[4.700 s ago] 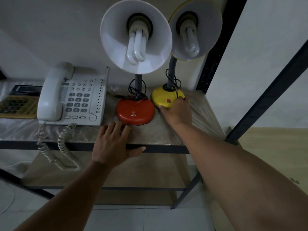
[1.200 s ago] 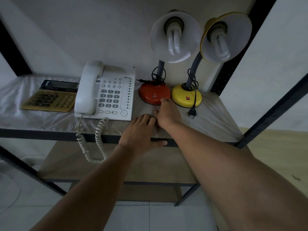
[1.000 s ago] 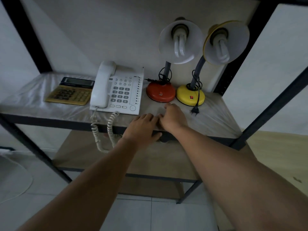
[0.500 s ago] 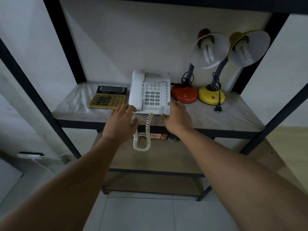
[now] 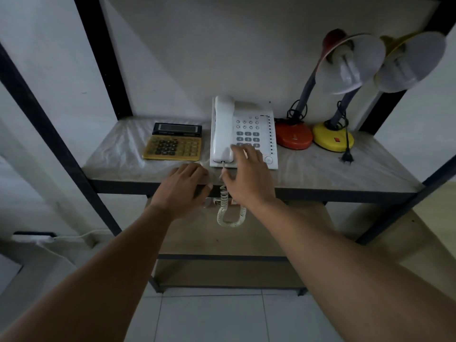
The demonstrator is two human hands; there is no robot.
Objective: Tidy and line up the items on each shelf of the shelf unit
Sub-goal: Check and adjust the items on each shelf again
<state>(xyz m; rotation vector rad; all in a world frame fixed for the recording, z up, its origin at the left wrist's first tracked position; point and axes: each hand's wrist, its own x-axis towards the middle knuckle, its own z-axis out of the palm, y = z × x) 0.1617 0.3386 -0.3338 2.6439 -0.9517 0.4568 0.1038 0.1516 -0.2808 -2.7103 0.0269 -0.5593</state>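
As I read the head view, all task items sit in one row on the middle shelf [image 5: 320, 174] of the dark-framed unit.

Left hand [image 5: 183, 187]: palm down on the shelf's front edge, just left of the telephone's near corner; I see the fingers straight and lying close together, thumb out to the right, gripping nothing.

Right hand [image 5: 248, 177]: palm down over the near part of the telephone [image 5: 243, 130]; fingers loosely spread over the lower keypad, thumb beside the spot where the cord leaves the handset. I cannot tell whether the fingertips press the keys or hover just above them.

Telephone: white, mid-shelf, handset on its cradle along the left side.

Coiled cord [image 5: 228, 213]: hangs off the front edge in a loop, between my two wrists.

Calculator [image 5: 174, 143]: yellow with a dark display, flat, just left of the telephone, apart from it.

Red lamp [image 5: 293, 135]: base just right of the telephone; neck leans right, shade faces the camera.

Yellow lamp [image 5: 332, 137]: base beside the red one, at the right end; shades overlap above.

Plug [image 5: 347, 157]: black, lying on the shelf in front of the yellow base.

Lower shelf: a small red-and-white item shows behind the cord; too hidden to identify.
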